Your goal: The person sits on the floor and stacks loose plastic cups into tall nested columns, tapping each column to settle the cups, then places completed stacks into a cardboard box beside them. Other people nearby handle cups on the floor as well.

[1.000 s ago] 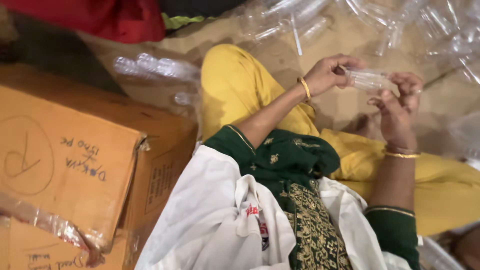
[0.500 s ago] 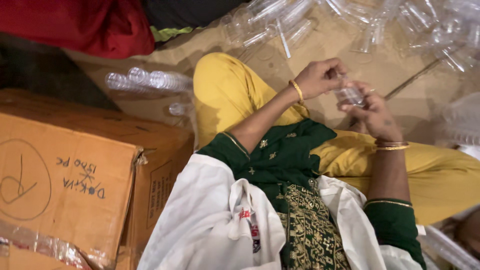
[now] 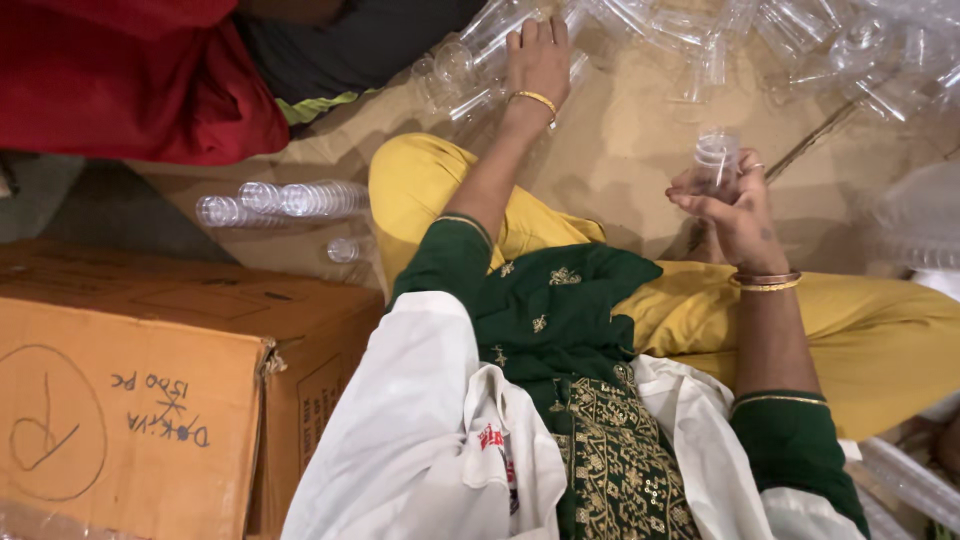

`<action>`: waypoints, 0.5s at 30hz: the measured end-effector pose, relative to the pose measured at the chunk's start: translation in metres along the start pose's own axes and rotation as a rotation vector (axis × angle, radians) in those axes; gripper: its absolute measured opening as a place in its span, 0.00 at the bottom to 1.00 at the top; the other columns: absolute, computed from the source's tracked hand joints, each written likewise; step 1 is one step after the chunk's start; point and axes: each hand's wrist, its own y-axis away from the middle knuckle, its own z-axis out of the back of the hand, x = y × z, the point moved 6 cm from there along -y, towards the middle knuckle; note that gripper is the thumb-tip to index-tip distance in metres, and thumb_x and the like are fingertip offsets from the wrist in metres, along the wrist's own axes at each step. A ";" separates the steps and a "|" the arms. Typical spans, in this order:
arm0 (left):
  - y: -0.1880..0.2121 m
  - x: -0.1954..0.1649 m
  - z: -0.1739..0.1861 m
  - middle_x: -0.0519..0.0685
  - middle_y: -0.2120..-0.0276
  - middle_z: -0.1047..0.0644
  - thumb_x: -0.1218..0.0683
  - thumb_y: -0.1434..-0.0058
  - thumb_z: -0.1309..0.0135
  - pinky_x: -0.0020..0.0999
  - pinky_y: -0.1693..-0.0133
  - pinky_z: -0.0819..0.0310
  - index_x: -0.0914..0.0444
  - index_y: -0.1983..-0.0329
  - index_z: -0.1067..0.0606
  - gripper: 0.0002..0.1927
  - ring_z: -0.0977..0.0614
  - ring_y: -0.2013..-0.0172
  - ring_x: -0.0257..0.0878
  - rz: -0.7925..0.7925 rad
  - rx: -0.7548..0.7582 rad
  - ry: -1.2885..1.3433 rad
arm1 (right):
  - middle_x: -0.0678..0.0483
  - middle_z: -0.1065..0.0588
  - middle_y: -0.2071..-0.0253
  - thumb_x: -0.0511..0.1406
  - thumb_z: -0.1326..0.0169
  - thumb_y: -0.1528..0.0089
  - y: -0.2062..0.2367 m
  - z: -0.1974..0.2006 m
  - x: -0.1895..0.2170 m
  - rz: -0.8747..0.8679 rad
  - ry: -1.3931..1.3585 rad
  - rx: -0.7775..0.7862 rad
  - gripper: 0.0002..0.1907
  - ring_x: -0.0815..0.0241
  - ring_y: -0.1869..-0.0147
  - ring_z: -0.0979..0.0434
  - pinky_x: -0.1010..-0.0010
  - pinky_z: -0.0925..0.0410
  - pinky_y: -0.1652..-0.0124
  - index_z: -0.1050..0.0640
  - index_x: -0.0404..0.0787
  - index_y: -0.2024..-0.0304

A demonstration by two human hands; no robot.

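Our left hand (image 3: 537, 58) lies open on the heap of clear plastic tubes (image 3: 620, 30), while our right hand (image 3: 735, 215) grips a small clear plastic cup (image 3: 717, 160).

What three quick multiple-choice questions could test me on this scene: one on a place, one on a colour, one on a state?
1. Where does the left hand rest?
A. on the cardboard box
B. on the pile of clear cups
C. in the lap

2. What colour are the trousers?
A. yellow
B. blue
C. white

3. What is the right hand doing?
A. lying open and empty
B. holding a clear cup
C. gripping the box

Answers: 1 B, it reaches onto the cups; 2 A, both legs are yellow; 3 B, its fingers close around a clear cup.
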 end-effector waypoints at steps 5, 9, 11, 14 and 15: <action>0.000 -0.008 -0.011 0.54 0.58 0.20 0.54 0.39 0.47 0.49 0.44 0.41 0.66 0.49 0.26 0.17 0.23 0.53 0.46 -0.049 0.132 -0.159 | 0.44 0.24 0.54 0.22 0.38 0.41 0.000 0.003 -0.002 0.003 0.072 -0.045 0.32 0.53 0.48 0.20 0.62 0.25 0.42 0.43 0.37 0.43; 0.011 -0.013 -0.006 0.55 0.60 0.20 0.45 0.48 0.41 0.50 0.50 0.34 0.66 0.55 0.26 0.24 0.21 0.55 0.50 0.063 0.179 0.137 | 0.46 0.24 0.56 0.22 0.38 0.42 0.000 0.005 -0.004 -0.034 0.105 -0.054 0.32 0.55 0.50 0.20 0.63 0.25 0.45 0.43 0.38 0.46; 0.018 -0.016 0.002 0.59 0.60 0.21 0.41 0.50 0.37 0.50 0.56 0.29 0.67 0.55 0.27 0.29 0.21 0.56 0.53 0.165 0.108 0.404 | 0.47 0.24 0.56 0.22 0.38 0.42 0.001 0.005 -0.006 -0.032 0.138 -0.046 0.32 0.56 0.51 0.20 0.65 0.25 0.46 0.43 0.39 0.45; 0.029 -0.027 -0.014 0.54 0.59 0.18 0.44 0.44 0.36 0.44 0.52 0.21 0.65 0.51 0.27 0.26 0.16 0.57 0.47 0.506 0.262 1.215 | 0.49 0.26 0.54 0.22 0.36 0.43 0.003 0.002 -0.007 -0.011 0.235 -0.016 0.33 0.59 0.50 0.22 0.67 0.26 0.47 0.42 0.38 0.44; 0.036 -0.042 -0.013 0.55 0.56 0.20 0.47 0.44 0.35 0.45 0.52 0.20 0.65 0.47 0.31 0.28 0.17 0.55 0.48 0.490 0.249 1.473 | 0.50 0.26 0.53 0.22 0.36 0.43 0.003 -0.002 -0.007 0.001 0.292 0.003 0.34 0.60 0.49 0.23 0.67 0.27 0.47 0.42 0.38 0.44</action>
